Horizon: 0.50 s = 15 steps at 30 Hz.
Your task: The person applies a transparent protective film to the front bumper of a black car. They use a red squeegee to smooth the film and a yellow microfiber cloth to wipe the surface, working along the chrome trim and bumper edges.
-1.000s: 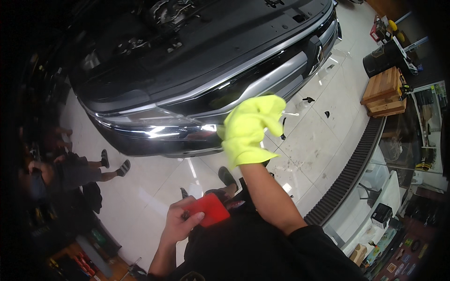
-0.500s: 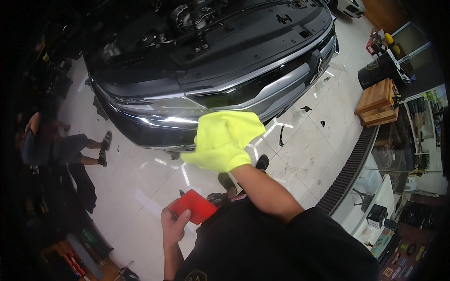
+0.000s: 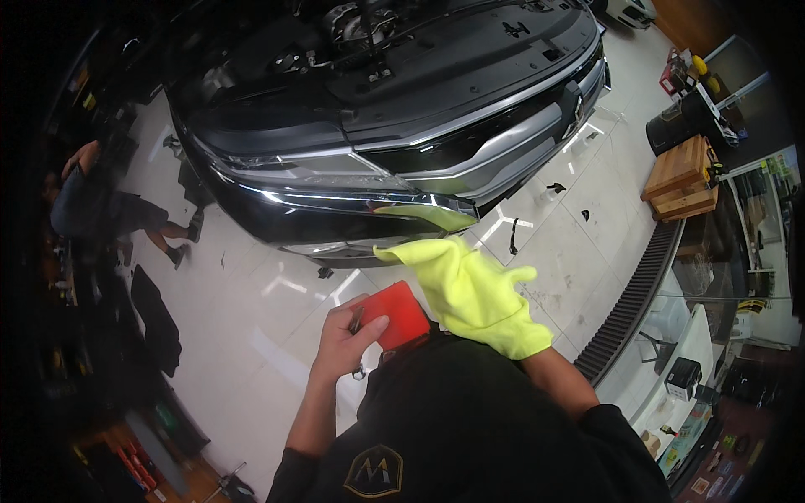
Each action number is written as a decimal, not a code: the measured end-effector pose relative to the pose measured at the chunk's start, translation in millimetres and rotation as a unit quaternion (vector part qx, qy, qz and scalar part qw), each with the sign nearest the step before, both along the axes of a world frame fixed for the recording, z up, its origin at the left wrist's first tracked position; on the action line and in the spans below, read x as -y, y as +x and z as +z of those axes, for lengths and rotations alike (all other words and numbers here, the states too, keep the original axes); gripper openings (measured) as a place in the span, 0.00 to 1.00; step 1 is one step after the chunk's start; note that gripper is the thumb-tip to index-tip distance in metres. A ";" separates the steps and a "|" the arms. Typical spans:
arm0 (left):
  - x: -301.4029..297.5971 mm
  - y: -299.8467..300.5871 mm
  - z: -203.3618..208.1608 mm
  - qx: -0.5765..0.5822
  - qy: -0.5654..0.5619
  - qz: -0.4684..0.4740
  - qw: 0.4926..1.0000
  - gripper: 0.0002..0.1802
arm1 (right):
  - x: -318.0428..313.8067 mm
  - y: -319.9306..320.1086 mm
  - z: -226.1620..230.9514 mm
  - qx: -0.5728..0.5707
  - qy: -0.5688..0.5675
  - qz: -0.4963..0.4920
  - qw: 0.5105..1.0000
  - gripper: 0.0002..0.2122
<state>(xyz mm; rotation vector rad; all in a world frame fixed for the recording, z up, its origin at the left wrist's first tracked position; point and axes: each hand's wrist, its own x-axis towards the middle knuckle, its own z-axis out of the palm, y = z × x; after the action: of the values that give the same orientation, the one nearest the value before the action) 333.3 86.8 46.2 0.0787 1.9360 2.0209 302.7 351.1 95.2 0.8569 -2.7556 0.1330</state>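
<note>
Drawing yellow cloth [image 3: 474, 298] back from car [image 3: 453, 92]

Holds in the left hand [image 3: 342, 339] a flat red piece [image 3: 401, 314]; carries over the hidden right hand a yellow-green cloth [image 3: 474, 293], near a dark car [image 3: 402, 109].

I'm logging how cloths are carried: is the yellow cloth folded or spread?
Spread, though loosely rumpled: the yellow cloth drapes over the right hand, hiding it, with one corner sticking out leftward.

Below the car [image 3: 436, 84], a single letter inside a gold-edged shield [image 3: 373, 471] is borne on the black shirt [image 3: 470, 411]. A silver emblem [image 3: 579, 107] is mounted on the car's grille [image 3: 520, 138].
</note>
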 end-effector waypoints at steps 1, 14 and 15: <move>-0.6 -3.8 -1.3 -0.020 -0.014 -0.017 1.000 0.10 | 0.8 -0.2 -4.2 0.011 -0.025 -0.016 0.999 0.15; 0.0 14.0 -3.6 -0.006 0.019 0.075 0.997 0.12 | -19.0 -43.5 -32.6 -0.004 -0.089 -0.051 0.995 0.15; 0.1 11.3 -5.8 -0.012 0.024 0.084 0.996 0.12 | -17.2 -47.2 -34.5 -0.005 -0.095 -0.051 0.994 0.15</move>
<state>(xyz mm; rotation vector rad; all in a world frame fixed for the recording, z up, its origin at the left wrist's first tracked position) 344.6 86.7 40.5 -0.0520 1.9668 2.1841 255.5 368.3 60.7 0.6643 -2.7169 0.3635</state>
